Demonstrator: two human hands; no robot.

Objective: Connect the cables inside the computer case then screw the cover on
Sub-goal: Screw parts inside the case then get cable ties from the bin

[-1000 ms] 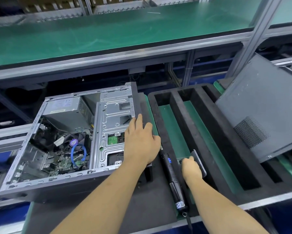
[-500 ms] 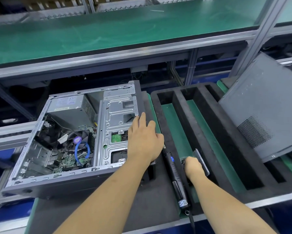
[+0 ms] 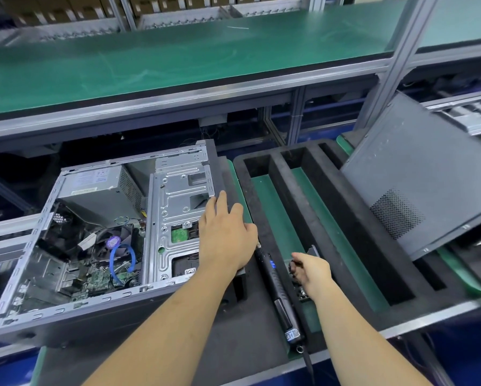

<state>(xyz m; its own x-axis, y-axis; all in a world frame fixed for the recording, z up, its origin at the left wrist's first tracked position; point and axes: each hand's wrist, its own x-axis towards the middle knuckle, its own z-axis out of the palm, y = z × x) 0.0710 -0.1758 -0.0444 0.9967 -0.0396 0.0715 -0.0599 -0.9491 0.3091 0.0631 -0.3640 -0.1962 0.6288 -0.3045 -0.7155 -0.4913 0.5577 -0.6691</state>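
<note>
Case on its side, open face up: the grey steel computer case (image 3: 100, 246) lies on the dark foam-covered tabletop (image 3: 250, 324), so the cables inside can be reached from above. The left hand (image 3: 225, 232) lies flat, fingers straight, on the case's right edge by the silver drive cage (image 3: 178, 215), most likely steadying it; nothing is held there. Inside, a blue looped cable (image 3: 119, 260) curls over the green motherboard (image 3: 100, 277), with the silver power supply box (image 3: 94, 185) at the back. Whether any connector is seated is too small to tell.

The right hand (image 3: 311, 271) dips into a green-floored slot of the black foam tray (image 3: 353, 218), fingers curled round a small dark object (image 3: 296, 270). Its grip is closed on that piece, but what it is I cannot make out. Just beside the wrist lies the black electric screwdriver (image 3: 278, 291), untouched.

The dark grey perforated cover panel (image 3: 417, 174) leans at the far right, well apart from the case, its right part cut off by the frame.
</note>
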